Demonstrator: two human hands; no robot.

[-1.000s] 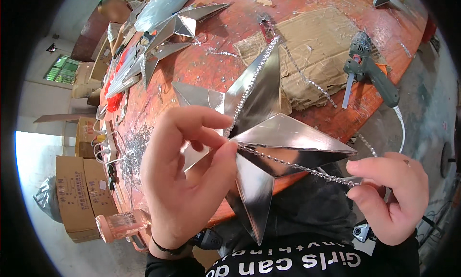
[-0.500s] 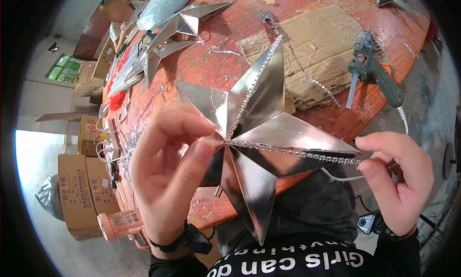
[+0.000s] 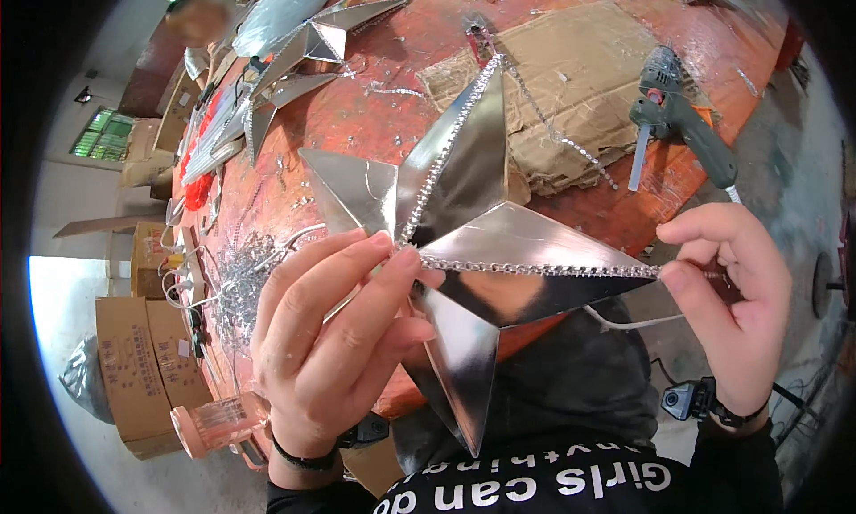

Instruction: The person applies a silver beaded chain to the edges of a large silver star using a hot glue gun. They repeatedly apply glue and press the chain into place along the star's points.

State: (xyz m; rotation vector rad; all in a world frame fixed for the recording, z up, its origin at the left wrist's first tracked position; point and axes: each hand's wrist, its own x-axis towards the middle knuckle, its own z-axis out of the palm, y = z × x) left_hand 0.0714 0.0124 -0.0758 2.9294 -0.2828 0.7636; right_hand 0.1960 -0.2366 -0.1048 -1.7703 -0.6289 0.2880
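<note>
A shiny silver five-pointed star [image 3: 473, 157] is held up in front of me. One rhinestone chain [image 3: 448, 144] runs along the ridge of its upper point. A second rhinestone chain [image 3: 544, 271] lies along the ridge of the right point, from the centre to the tip. My left hand [image 3: 325, 340] is closed at the star's middle, its fingertips pressing by the inner end of that chain and hiding part of the left and lower points. At the right tip, my right hand [image 3: 740, 287] pinches the chain's outer end between thumb and fingers.
A glue gun [image 3: 673, 113] lies on the red table [image 3: 343, 131] at right, beside a cardboard sheet [image 3: 571, 86] with a loose chain. Red-handled pliers [image 3: 480, 41] lie at its edge. More silver stars [image 3: 312, 46], a chain heap [image 3: 241, 287] and cartons [image 3: 134, 362] are left; another person sits far left.
My left hand has turned so its back shows, with more fingers laid at the star's centre. The second chain now lies straighter along the ridge. The whole view has shifted slightly.
</note>
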